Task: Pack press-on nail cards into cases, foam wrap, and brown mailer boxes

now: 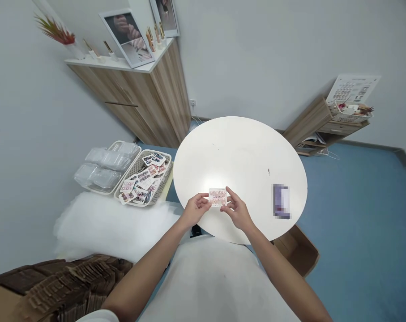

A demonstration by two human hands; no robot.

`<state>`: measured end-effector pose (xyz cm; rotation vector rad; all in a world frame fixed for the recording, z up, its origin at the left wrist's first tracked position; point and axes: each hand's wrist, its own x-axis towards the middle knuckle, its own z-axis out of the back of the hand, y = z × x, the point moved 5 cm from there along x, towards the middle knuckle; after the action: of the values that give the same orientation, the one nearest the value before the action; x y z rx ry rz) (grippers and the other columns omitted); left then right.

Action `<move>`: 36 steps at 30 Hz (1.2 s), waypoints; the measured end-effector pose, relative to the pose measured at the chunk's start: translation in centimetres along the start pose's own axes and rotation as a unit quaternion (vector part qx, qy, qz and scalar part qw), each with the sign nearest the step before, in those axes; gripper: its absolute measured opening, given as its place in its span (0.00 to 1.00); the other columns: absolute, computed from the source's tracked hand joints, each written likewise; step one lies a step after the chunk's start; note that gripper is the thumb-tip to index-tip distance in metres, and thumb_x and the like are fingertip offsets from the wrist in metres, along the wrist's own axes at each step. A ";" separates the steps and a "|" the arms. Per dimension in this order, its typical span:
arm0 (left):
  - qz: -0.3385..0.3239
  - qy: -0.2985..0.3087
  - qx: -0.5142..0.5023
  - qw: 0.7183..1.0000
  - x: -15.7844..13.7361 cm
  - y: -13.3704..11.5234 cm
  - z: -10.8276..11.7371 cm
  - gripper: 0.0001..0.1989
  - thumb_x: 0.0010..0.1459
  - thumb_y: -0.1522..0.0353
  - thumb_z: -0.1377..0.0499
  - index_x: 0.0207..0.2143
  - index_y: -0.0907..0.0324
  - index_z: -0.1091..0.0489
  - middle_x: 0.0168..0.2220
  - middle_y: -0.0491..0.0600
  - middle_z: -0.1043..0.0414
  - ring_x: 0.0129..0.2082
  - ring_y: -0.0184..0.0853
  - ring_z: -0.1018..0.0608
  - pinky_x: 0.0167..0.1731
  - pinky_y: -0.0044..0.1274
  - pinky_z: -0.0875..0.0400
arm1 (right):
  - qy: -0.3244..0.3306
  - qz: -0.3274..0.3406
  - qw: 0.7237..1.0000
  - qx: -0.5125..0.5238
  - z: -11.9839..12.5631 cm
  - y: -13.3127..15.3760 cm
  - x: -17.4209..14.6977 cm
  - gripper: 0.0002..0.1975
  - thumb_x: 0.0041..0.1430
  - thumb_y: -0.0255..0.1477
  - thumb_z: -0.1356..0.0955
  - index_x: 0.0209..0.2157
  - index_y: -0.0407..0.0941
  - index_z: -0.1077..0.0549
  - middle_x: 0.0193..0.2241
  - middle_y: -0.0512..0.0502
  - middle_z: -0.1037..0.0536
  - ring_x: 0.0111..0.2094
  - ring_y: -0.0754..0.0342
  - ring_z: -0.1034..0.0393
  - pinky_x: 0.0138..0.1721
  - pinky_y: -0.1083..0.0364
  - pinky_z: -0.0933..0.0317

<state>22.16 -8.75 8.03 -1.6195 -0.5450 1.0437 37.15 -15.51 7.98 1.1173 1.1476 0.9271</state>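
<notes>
Between both hands I hold a small white card of pink press-on nails (218, 197), its nails in two rows facing me. My left hand (196, 209) pinches the card's left edge with thumb and fingers. At the right edge, my right hand (237, 209) grips it the same way, with the index finger reaching up beside the top corner. The card is above the near part of a round white table (236, 156). To the left, a white basket (144, 203) is filled with many similar nail cards (145, 179), lying in a jumble.
Clear plastic packs (105, 163) fill another basket at the left. White translucent sheeting (112, 223) and folded brown cardboard (78, 286) lie nearer me. A pixelated purple item (281, 201) rests on the table's right. An open cardboard box (300, 250) stands below; a wooden cabinet (132, 103) stands behind.
</notes>
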 end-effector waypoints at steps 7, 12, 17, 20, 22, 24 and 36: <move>-0.050 0.015 0.027 0.998 -0.3 -1.0 -4.6 0.19 0.49 0.65 0.41 0.44 0.60 0.34 0.36 0.52 0.28 0.36 0.33 0.27 0.37 0.25 0.34 | 0.006 0.028 0.999 -0.024 3.6 0.0 -0.6 0.34 0.49 0.31 0.33 0.57 0.52 0.47 0.36 0.49 0.26 0.30 0.57 0.31 0.42 0.49 0.38; -0.016 -0.021 -0.026 0.999 -0.8 -0.2 -5.3 0.16 0.47 0.64 0.40 0.38 0.62 0.32 0.32 0.51 0.27 0.31 0.31 0.26 0.34 0.24 0.33 | 0.035 0.030 0.999 -0.012 4.2 -0.1 -0.7 0.34 0.49 0.32 0.33 0.57 0.51 0.48 0.35 0.50 0.25 0.34 0.56 0.31 0.42 0.49 0.38; 0.003 -0.095 -0.061 0.994 -0.4 0.2 -4.2 0.16 0.44 0.64 0.37 0.36 0.61 0.33 0.24 0.44 0.29 0.24 0.27 0.28 0.31 0.23 0.33 | 0.019 0.022 1.000 -0.006 4.6 -0.3 -0.4 0.31 0.47 0.33 0.32 0.54 0.50 0.42 0.32 0.50 0.26 0.32 0.56 0.31 0.41 0.50 0.37; -0.006 -0.129 -0.045 0.991 0.5 0.1 -3.1 0.14 0.44 0.63 0.38 0.33 0.61 0.32 0.22 0.43 0.32 0.22 0.26 0.30 0.28 0.21 0.34 | 0.001 0.022 1.000 -0.017 4.8 -0.2 0.2 0.27 0.47 0.33 0.31 0.50 0.49 0.38 0.36 0.46 0.27 0.33 0.55 0.31 0.40 0.50 0.37; -0.012 -0.125 -0.021 0.992 1.2 -0.3 -2.4 0.14 0.44 0.63 0.38 0.33 0.61 0.31 0.24 0.45 0.30 0.24 0.27 0.29 0.28 0.21 0.34 | -0.012 0.028 0.999 -0.039 5.0 0.3 0.7 0.23 0.48 0.34 0.32 0.47 0.48 0.35 0.41 0.44 0.28 0.35 0.55 0.31 0.40 0.50 0.38; -0.016 -0.102 0.013 0.995 1.8 -0.8 -1.9 0.14 0.45 0.63 0.39 0.33 0.62 0.29 0.27 0.48 0.28 0.27 0.30 0.27 0.30 0.23 0.33 | -0.028 0.035 0.997 -0.062 5.1 1.1 1.4 0.19 0.50 0.35 0.34 0.45 0.48 0.33 0.43 0.43 0.30 0.37 0.54 0.32 0.39 0.51 0.38; -0.065 0.010 0.151 0.986 4.1 -3.2 -1.5 0.15 0.51 0.63 0.44 0.40 0.58 0.28 0.31 0.49 0.29 0.31 0.32 0.28 0.33 0.24 0.34 | 0.006 -0.021 0.995 -0.097 3.8 1.9 3.6 0.08 0.51 0.32 0.36 0.31 0.45 0.28 0.27 0.49 0.26 0.29 0.56 0.34 0.32 0.55 0.39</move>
<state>26.03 -5.29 9.68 -1.3095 -0.4480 0.9606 41.53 -12.32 9.29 0.9285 1.0628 0.9913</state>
